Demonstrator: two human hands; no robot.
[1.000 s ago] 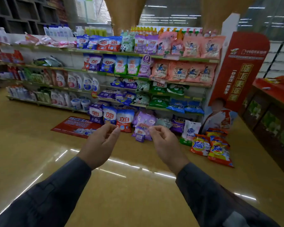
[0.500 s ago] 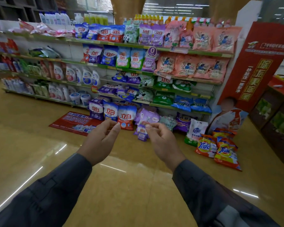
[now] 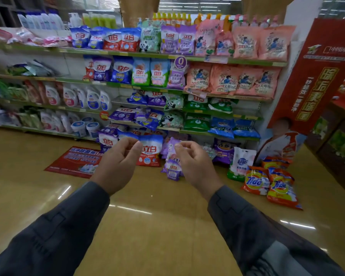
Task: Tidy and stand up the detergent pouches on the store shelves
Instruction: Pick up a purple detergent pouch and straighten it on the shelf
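Detergent pouches sit beyond left grip, right grip.

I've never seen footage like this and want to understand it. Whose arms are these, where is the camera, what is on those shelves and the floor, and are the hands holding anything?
There is no machine here. A person wears one wide-angle camera on the head, so you see their own left hand and right hand reaching forward in dark sleeves. Both hold nothing, and the fingers are loosely curled. Ahead are store shelves of detergent. The pink pouches stand upright, while the blue pouches lower down lie flat. On the floor rest orange Tide bags and a small purple pouch.
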